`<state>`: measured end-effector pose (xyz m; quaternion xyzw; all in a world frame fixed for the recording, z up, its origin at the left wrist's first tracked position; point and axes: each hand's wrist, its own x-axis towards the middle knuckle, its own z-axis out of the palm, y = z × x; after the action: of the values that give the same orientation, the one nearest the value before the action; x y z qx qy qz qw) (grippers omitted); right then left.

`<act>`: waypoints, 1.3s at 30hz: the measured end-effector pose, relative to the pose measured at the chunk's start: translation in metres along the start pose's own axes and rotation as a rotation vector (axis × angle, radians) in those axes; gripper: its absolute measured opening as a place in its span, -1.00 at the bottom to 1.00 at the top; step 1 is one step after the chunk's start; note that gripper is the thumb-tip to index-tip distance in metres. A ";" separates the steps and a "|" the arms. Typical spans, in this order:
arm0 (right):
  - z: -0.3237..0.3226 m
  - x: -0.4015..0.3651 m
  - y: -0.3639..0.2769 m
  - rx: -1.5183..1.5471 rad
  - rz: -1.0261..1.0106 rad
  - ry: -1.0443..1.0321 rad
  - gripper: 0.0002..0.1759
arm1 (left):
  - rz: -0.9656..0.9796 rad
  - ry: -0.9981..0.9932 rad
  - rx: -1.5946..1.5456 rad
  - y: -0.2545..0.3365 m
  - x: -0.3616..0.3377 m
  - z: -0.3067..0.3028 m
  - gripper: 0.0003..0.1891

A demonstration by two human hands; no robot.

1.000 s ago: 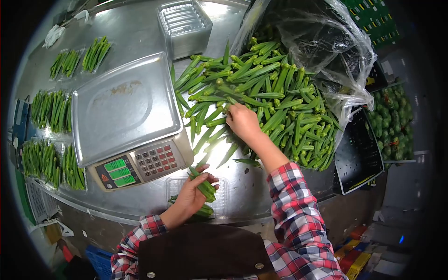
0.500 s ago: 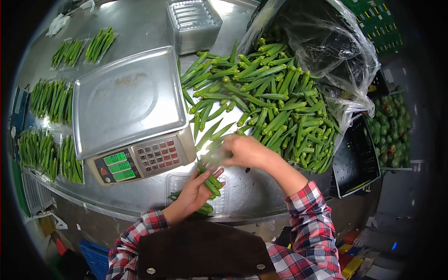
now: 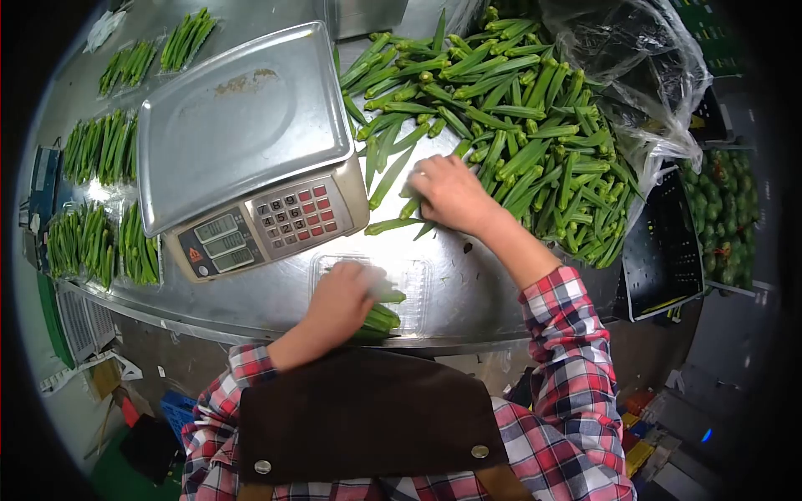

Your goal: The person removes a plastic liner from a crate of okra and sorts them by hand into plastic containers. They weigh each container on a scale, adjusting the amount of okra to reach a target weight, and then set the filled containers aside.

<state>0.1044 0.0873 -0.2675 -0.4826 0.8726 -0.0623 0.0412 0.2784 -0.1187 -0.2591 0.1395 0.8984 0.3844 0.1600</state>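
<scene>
My left hand is over a clear plastic tray at the table's front edge, its fingertips smeared by motion. Its fingers are curled round okra, with stem ends poking out on the right. More okra pods lie in the tray below that hand. My right hand reaches to the near left edge of a large okra pile. The fingers there are bent down and closed on okra, partly hidden beneath them. A few loose pods lie on the metal just left of this hand.
A digital scale stands left of the pile. Packed okra trays line the table's left side. A clear plastic bag lies behind the pile. A black crate and a crate of green produce are at right.
My left hand has turned palm down and lowered okra over the tray. My right hand has moved from beside the left one to the pile's edge. The view has shifted, too.
</scene>
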 end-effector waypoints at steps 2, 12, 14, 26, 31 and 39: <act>0.006 -0.001 -0.007 0.024 0.015 -0.009 -0.62 | -0.016 -0.031 0.192 0.005 -0.006 0.015 -0.39; 0.002 0.000 -0.016 0.125 0.118 0.109 -0.66 | 0.019 0.163 0.049 -0.024 -0.058 -0.008 -0.33; -0.018 -0.009 -0.033 0.191 0.090 0.113 -0.64 | -0.051 0.276 -0.098 -0.027 -0.066 -0.009 -0.35; 0.021 -0.007 -0.075 0.151 0.285 0.077 -0.80 | 0.169 0.244 0.084 -0.036 -0.053 0.025 -0.58; 0.020 -0.005 -0.047 0.148 0.120 0.082 -0.83 | 0.164 0.300 0.071 -0.038 -0.049 0.019 -0.64; 0.025 0.023 -0.020 0.023 0.092 0.149 -0.58 | 0.217 0.284 0.200 -0.031 -0.068 0.026 -0.69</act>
<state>0.1124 0.0557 -0.2893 -0.4355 0.8938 -0.1062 -0.0156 0.3462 -0.1482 -0.2869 0.1950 0.9253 0.3242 -0.0252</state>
